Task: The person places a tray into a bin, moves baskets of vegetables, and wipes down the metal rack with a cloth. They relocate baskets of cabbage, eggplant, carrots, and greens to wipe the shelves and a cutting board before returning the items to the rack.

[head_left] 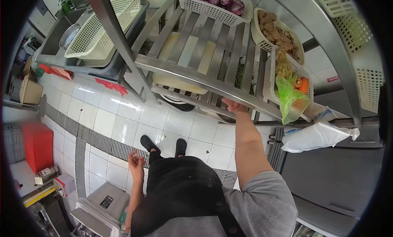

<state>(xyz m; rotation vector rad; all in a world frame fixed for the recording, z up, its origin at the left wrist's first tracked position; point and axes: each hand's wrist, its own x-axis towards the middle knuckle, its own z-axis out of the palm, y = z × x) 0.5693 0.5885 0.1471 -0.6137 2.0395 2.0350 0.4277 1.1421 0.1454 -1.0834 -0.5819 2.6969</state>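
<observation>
My right hand (pixel 234 106) reaches in beneath the front rail of a slatted metal shelf (pixel 192 71). Its fingers are partly hidden there, and I cannot see what they touch. Close to it, on a lower level, green leafy stalks (pixel 240 75) show through the slats. My left hand (pixel 137 160) hangs at my side above the tiled floor, fingers loosely bent and apart, with nothing in it. Right of my right arm, a white basket (pixel 268 75) holds carrots (pixel 303 85) and a green plastic bag (pixel 289 98).
Above sit a basket of purple onions (pixel 221 2) and one of ginger (pixel 278 34). A white plastic bag (pixel 319 138) lies at the shelf's right end. A sink (pixel 53 42) with a long basket (pixel 102 30) stands left. Behind are a red bin (pixel 37 147) and grey containers (pixel 107 200).
</observation>
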